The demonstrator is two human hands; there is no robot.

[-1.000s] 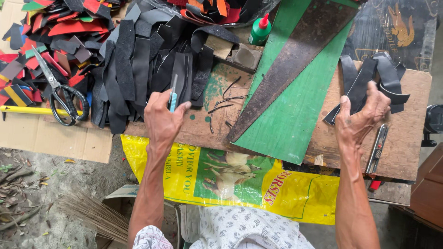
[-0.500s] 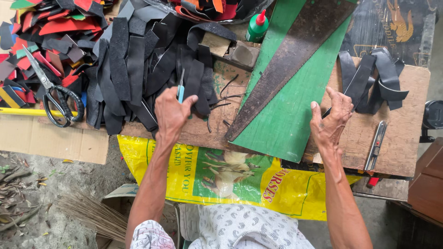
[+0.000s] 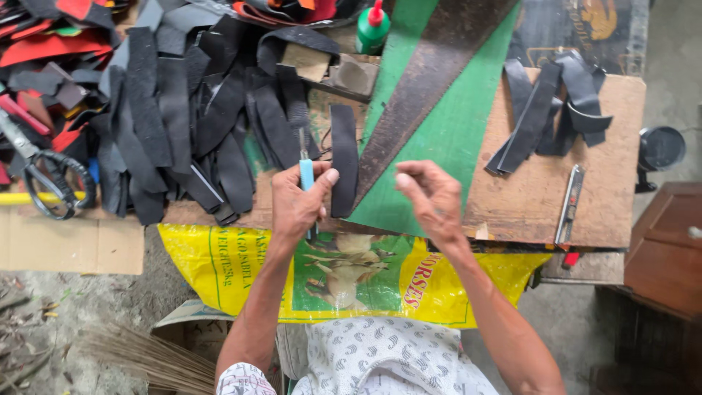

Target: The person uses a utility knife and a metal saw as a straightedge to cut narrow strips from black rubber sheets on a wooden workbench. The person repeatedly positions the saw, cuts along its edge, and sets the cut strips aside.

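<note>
two hands sit close over the bench edge: the left hand (image 3: pixel 298 208) is closed on a blue-handled brush (image 3: pixel 305 162), thumb pinning a black strip (image 3: pixel 344 161) just beside it; the right hand (image 3: pixel 431 199) hovers empty, fingers loosely curled. steadying the strip flat before stroking along it seems wise. brush bristles blur into the dark strip heap (image 3: pixel 168 117) beyond the left hand.

Two hands (image 3: pixel 300 208), one green bottle (image 3: pixel 373 28), one pair of scissors (image 3: pixel 44 175), one blue-handled tool (image 3: pixel 306 174).
</note>
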